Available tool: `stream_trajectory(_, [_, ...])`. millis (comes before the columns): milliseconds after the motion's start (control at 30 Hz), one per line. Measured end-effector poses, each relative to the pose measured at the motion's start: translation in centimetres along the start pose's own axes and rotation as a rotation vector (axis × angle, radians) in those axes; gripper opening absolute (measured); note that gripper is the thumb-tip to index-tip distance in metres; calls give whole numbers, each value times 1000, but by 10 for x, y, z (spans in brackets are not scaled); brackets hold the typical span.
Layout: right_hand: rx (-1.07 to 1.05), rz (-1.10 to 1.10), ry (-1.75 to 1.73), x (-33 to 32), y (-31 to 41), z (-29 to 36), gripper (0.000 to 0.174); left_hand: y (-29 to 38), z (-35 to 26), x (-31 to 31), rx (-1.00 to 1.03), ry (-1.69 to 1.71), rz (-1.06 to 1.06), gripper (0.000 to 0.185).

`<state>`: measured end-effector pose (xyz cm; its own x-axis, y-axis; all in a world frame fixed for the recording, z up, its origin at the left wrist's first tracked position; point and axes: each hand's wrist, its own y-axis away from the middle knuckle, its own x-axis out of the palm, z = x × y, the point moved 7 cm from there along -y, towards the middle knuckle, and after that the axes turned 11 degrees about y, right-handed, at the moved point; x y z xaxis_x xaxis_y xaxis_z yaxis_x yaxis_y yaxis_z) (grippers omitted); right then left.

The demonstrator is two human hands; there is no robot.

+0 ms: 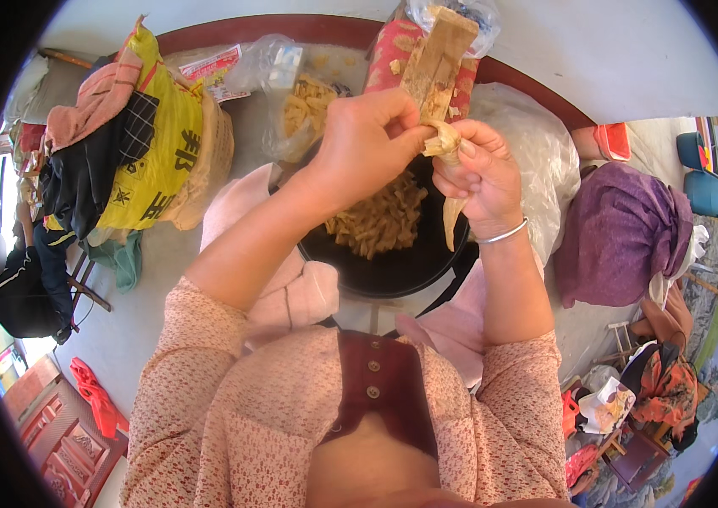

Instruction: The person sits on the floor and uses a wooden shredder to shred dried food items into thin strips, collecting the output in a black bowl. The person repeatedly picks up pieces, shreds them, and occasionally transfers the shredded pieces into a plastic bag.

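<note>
Between both hands is a pale yellow, leaf-like dried strip [440, 141], bunched or folded at the top. Its pointed tail hangs below my right hand [486, 168], whose thumb and fingers pinch the bunched part. My left hand [365, 143] holds the strip's upper end with thumb and forefinger. Beneath them a round black basin [372, 282] holds a heap of short, folded brown-yellow pieces [378, 222]. Just past the hands, a worn wooden board [438, 63] slopes over a red patterned cushion or cloth [391, 57], partly hidden by my fingers.
A clear plastic bag [302, 117] with yellowish strips lies beyond my left arm. A full yellow sack [175, 140] with clothes on it stands left. Right are a large translucent bag [524, 152] and a purple cloth-covered bundle [626, 235]. A person [22, 286] is at the far left.
</note>
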<state>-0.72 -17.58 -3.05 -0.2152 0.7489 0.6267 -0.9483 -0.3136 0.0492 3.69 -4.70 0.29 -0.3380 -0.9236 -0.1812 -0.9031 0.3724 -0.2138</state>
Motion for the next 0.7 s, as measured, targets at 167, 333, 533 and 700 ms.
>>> stream_trajectory(167, [-27,-133,180,-6,-1,1,13,3,-21,5,328,-9,217,14])
stream_trajectory(333, [-2,-149,376,-4,1,-4,10,-3,7,9,-57,41,423,36])
stream_trajectory(533, [-149,-115,496,15,11,19,13,10,4,12,-552,1073,497,38])
stream_trajectory(700, [-267,-181,854,-4,32,43,15,25,-9,8,-532,1168,530,41])
